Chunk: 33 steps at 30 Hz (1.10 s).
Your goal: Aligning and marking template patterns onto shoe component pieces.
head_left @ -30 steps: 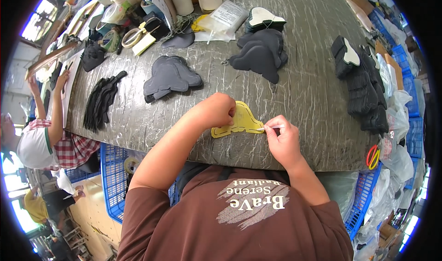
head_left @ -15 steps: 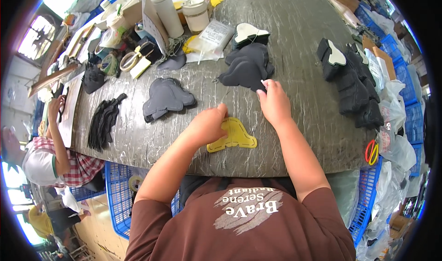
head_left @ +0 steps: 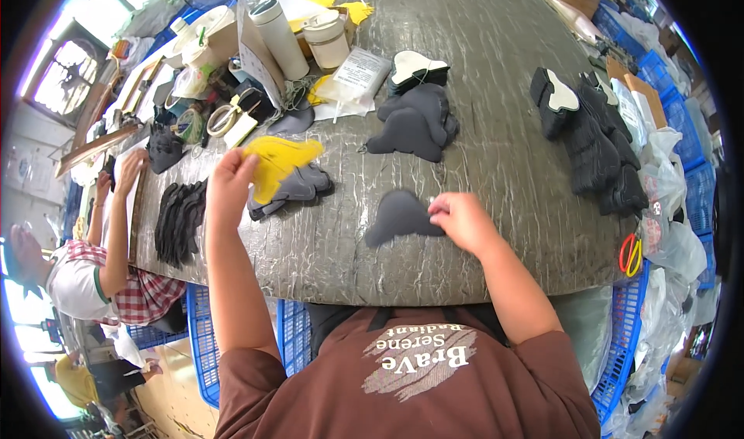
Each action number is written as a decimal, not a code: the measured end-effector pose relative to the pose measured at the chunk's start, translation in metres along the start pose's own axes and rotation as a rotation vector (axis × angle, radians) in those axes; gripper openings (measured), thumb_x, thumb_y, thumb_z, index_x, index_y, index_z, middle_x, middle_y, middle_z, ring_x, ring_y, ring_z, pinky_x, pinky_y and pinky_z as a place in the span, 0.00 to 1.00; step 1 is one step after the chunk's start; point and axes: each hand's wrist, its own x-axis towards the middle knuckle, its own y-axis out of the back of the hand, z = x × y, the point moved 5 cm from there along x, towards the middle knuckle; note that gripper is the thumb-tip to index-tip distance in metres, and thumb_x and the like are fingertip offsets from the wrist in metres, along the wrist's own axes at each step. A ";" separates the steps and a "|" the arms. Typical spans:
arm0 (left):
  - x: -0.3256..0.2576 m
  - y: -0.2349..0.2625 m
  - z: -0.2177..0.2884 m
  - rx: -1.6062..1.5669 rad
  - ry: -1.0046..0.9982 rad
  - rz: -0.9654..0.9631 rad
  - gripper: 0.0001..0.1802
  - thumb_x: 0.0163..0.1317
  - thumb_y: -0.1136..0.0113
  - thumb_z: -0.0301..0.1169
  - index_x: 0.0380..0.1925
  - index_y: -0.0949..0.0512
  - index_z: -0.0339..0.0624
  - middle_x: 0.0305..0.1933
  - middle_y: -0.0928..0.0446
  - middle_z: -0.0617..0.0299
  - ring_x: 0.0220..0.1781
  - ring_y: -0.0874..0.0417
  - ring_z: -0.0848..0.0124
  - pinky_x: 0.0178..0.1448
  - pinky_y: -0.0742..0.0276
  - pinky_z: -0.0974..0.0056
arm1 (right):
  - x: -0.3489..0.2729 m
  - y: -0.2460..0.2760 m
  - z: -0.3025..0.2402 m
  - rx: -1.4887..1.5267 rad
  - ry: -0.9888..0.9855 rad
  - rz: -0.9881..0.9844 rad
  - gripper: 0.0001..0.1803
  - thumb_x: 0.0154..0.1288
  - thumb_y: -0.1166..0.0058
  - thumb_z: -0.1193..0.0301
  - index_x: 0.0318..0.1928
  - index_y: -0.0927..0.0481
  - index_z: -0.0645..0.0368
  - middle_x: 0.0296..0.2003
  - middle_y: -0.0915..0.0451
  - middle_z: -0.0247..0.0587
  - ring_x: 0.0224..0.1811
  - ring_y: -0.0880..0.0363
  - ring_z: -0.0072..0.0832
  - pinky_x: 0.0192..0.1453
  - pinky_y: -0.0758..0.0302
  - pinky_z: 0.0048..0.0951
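Observation:
My left hand (head_left: 230,182) is closed on a yellow template (head_left: 280,162) with a curved, lobed outline, raised over a pile of dark grey cut pieces (head_left: 306,187). Part of that pile is hidden beneath the template. In front of me, my right hand (head_left: 463,220) pinches the right end of a single dark lobed piece (head_left: 397,216), which seems to lie on the tabletop (head_left: 349,272). Farther off, a stack of similar dark pieces (head_left: 413,125) sits beside a tied bundle with a white piece on top (head_left: 418,67).
Tied stacks of black pieces (head_left: 593,148) stand at the right, with scissors (head_left: 631,254) by the table edge. Black strips (head_left: 180,222) lie on the left. A white cylinder (head_left: 280,40) and tub (head_left: 325,40) stand far left. A co-worker (head_left: 85,276) works at left.
The yellow template has been lifted off the table and carried left over the pile. My right hand has drawn one dark piece from the stack toward me, where the template lay.

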 end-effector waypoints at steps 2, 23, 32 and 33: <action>-0.032 -0.039 0.006 0.088 0.119 -0.174 0.09 0.63 0.39 0.30 0.36 0.19 0.35 0.32 0.19 0.64 0.34 0.21 0.79 0.38 0.26 0.71 | -0.021 -0.006 0.005 -0.035 -0.007 -0.018 0.12 0.53 0.37 0.75 0.40 0.18 0.62 0.36 0.16 0.49 0.40 0.17 0.42 0.46 0.22 0.38; -0.167 -0.146 -0.008 0.615 -0.375 -0.309 0.13 0.49 0.32 0.24 0.37 0.17 0.35 0.45 0.21 0.53 0.49 0.24 0.54 0.55 0.27 0.56 | -0.066 -0.020 -0.006 -0.301 0.329 0.265 0.17 0.49 0.31 0.71 0.40 0.19 0.60 0.37 0.24 0.39 0.37 0.20 0.40 0.41 0.23 0.38; -0.170 -0.147 -0.015 0.600 -0.458 -0.258 0.10 0.51 0.33 0.24 0.36 0.17 0.36 0.43 0.21 0.54 0.46 0.24 0.54 0.52 0.26 0.56 | -0.066 -0.021 -0.006 -0.313 0.342 0.291 0.16 0.50 0.32 0.71 0.40 0.19 0.59 0.37 0.24 0.39 0.36 0.20 0.39 0.41 0.23 0.38; -0.171 -0.148 -0.014 0.597 -0.457 -0.258 0.10 0.51 0.33 0.24 0.36 0.17 0.36 0.43 0.21 0.54 0.46 0.24 0.54 0.52 0.26 0.56 | -0.066 -0.021 -0.005 -0.307 0.326 0.278 0.17 0.49 0.32 0.71 0.41 0.19 0.60 0.37 0.24 0.39 0.37 0.20 0.39 0.41 0.23 0.38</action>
